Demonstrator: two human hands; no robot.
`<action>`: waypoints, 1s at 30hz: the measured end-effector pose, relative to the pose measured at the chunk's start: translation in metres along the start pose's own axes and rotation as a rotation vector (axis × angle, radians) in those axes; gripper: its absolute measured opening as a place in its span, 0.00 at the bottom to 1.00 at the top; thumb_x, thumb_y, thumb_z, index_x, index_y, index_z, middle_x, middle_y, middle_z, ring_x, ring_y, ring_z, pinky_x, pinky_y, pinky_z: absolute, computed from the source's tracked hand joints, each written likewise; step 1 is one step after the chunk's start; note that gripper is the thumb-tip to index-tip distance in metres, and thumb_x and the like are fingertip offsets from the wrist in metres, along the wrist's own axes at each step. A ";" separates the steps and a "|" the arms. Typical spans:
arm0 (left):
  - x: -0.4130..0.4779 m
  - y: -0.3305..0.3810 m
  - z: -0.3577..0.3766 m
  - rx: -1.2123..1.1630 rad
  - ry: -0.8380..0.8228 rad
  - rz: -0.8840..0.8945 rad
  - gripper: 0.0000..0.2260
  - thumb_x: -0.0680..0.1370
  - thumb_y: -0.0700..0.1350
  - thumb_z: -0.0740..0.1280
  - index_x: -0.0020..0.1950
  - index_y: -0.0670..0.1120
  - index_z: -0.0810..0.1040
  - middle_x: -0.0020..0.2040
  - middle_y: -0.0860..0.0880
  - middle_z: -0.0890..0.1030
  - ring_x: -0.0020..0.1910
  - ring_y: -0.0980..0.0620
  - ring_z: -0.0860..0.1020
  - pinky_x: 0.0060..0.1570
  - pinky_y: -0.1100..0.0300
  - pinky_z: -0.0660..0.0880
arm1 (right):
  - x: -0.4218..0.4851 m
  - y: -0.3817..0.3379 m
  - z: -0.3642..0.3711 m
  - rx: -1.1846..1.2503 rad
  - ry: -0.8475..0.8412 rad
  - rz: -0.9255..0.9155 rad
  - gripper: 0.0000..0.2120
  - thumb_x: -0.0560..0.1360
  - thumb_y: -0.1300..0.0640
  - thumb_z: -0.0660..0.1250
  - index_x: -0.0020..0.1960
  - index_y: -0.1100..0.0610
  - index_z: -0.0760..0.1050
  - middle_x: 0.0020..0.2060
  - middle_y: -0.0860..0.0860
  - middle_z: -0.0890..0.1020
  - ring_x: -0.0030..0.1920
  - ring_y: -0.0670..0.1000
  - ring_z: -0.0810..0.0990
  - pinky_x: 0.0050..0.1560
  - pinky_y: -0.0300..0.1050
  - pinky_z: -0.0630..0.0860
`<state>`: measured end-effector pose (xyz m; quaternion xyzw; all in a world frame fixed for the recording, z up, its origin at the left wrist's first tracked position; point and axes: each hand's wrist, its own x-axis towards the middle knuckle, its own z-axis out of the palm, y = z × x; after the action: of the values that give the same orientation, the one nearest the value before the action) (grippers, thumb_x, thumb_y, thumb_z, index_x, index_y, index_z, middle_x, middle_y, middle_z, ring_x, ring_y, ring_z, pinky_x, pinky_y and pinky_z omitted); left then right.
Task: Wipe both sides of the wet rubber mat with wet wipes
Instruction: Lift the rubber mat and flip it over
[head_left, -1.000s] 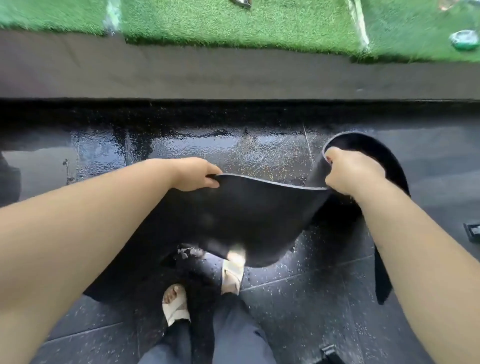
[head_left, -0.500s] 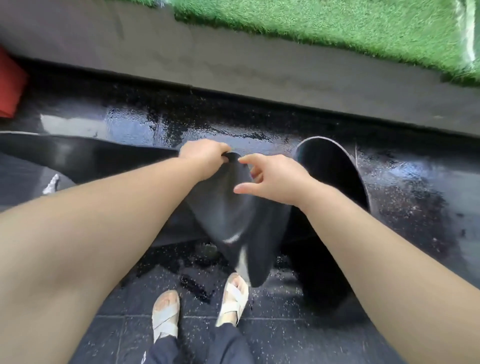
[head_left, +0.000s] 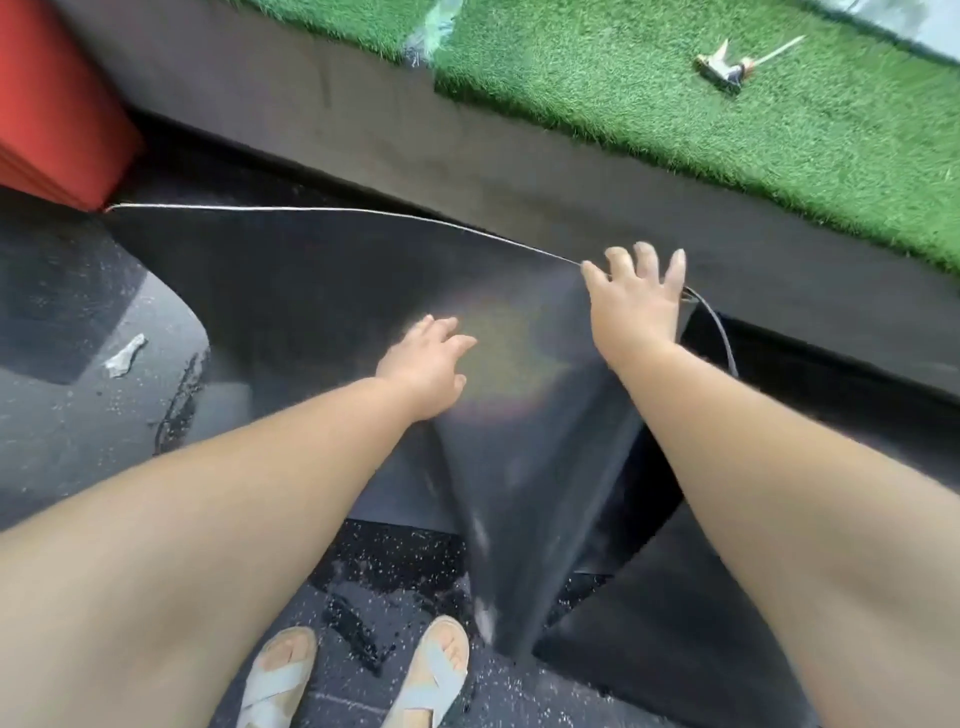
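Now fingers (head_left: 644, 259) straight: left hand (head_left: 423, 366) on rubber mat (head_left: 311, 291), right hand (head_left: 638, 306) over its edge.

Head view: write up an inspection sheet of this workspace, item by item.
Surface: dark speckled floor, wet in patches.
Job's things: black rubber mat lifted, top edge raised, lower part draping to the ground; no wipe seen in either hand.
Clutter: whitish crumpled scrap on the floor at left, possibly a wipe; cannot tell.
Hands: left hand flat on the mat's face, fingers straight; right hand at the mat's top edge, fingers spread.
Cables: thin dark curve beside the right hand; cord or mat edge, cannot tell.
Surroundings: grey ledge, artificial grass with a spray tool lying on it, red block at left.
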<state>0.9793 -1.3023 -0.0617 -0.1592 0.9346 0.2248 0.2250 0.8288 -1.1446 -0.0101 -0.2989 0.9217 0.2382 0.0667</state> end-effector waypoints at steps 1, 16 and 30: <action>0.001 -0.006 0.006 -0.024 -0.024 -0.029 0.22 0.81 0.49 0.59 0.75 0.54 0.61 0.77 0.52 0.54 0.76 0.49 0.49 0.72 0.50 0.56 | 0.002 -0.019 0.004 -0.007 0.026 -0.068 0.30 0.72 0.62 0.63 0.72 0.49 0.60 0.73 0.54 0.57 0.74 0.60 0.49 0.71 0.65 0.42; -0.038 -0.249 0.222 -0.471 -0.234 -0.684 0.18 0.80 0.47 0.59 0.69 0.45 0.69 0.68 0.41 0.70 0.64 0.41 0.72 0.61 0.56 0.68 | -0.101 -0.336 0.224 1.619 -0.882 0.591 0.17 0.78 0.58 0.63 0.66 0.54 0.69 0.56 0.54 0.75 0.51 0.52 0.76 0.50 0.48 0.76; -0.018 -0.444 0.314 -1.537 0.285 -1.336 0.12 0.80 0.42 0.61 0.64 0.47 0.70 0.51 0.48 0.71 0.50 0.49 0.72 0.48 0.56 0.74 | -0.079 -0.475 0.303 2.114 -0.880 1.693 0.26 0.76 0.50 0.67 0.70 0.56 0.65 0.67 0.50 0.70 0.65 0.50 0.73 0.61 0.46 0.72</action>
<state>1.2813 -1.5205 -0.4577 -0.7728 0.2768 0.5704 0.0285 1.1639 -1.2948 -0.4447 0.6202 0.4651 -0.5114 0.3708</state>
